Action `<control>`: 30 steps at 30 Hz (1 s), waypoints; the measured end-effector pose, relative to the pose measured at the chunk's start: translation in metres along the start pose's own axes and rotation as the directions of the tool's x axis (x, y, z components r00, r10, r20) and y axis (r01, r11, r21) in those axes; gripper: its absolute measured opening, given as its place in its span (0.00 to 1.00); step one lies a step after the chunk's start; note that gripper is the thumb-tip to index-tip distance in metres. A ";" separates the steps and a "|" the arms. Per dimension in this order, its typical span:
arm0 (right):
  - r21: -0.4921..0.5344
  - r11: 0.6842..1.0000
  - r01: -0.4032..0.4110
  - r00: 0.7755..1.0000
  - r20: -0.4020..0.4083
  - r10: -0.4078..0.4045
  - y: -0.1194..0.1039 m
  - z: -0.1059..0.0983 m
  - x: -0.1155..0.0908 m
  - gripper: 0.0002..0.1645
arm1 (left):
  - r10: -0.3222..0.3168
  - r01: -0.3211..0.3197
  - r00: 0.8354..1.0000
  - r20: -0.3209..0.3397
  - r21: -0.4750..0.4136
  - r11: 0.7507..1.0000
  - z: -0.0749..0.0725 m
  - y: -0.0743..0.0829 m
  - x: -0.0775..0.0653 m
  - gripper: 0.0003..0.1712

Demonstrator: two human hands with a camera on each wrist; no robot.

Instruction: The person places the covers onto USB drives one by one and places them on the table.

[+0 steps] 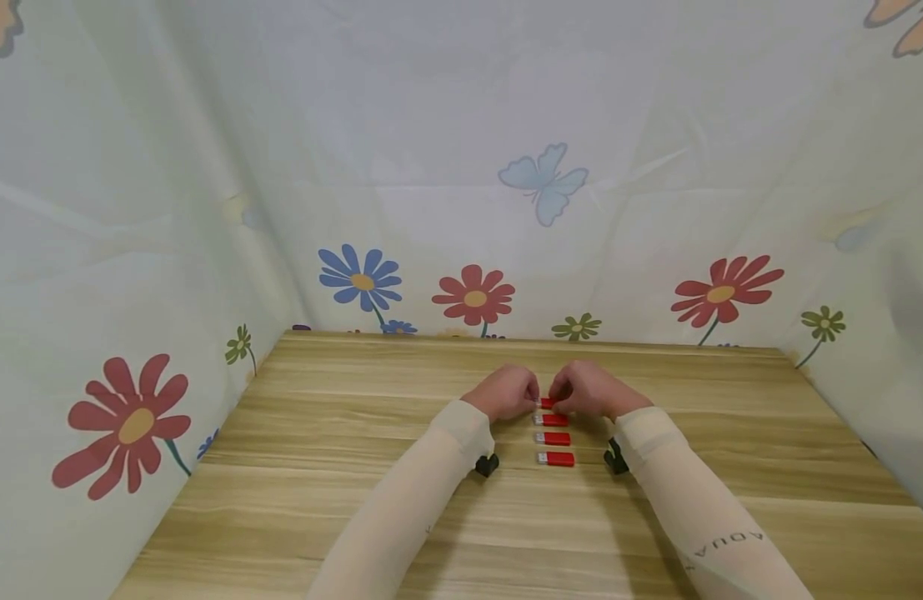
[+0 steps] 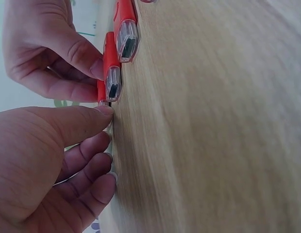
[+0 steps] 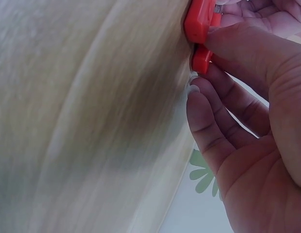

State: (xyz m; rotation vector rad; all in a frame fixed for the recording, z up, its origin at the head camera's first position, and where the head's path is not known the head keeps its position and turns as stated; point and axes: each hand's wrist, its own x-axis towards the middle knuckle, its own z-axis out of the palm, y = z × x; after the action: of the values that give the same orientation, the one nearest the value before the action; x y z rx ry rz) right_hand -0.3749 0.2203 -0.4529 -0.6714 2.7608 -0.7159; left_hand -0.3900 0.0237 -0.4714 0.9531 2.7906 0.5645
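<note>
Several red USB sticks with clear caps over their metal plugs lie in a column on the table, plugs toward the left. At the far end of the column, my left hand (image 1: 509, 392) pinches the capped end of the farthest USB stick (image 1: 547, 403) between thumb and fingertips. From the other side, my right hand (image 1: 592, 390) holds the red body of that same stick. In the left wrist view, fingers largely cover this stick (image 2: 101, 91). Just nearer lies the second USB stick (image 1: 554, 421), close to the right thumb.
Two more USB sticks, a third (image 1: 556, 438) and the nearest (image 1: 559, 458), lie between my forearms. The wood-grain table (image 1: 356, 417) ends at a flower-print curtain (image 1: 619, 250) behind, with curtain on both sides too.
</note>
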 end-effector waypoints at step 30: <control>0.001 0.998 -0.060 0.992 -0.114 0.060 0.007 -0.013 -0.018 0.08 | -0.066 0.067 0.996 -0.054 0.007 0.998 -0.010 -0.034 -0.017 0.12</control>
State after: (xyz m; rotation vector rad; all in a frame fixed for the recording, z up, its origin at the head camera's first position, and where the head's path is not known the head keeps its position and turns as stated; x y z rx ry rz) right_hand -0.3662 0.2401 -0.4437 -0.5618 2.8723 -0.7603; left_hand -0.3980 -0.0148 -0.4754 0.8555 2.8627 0.5770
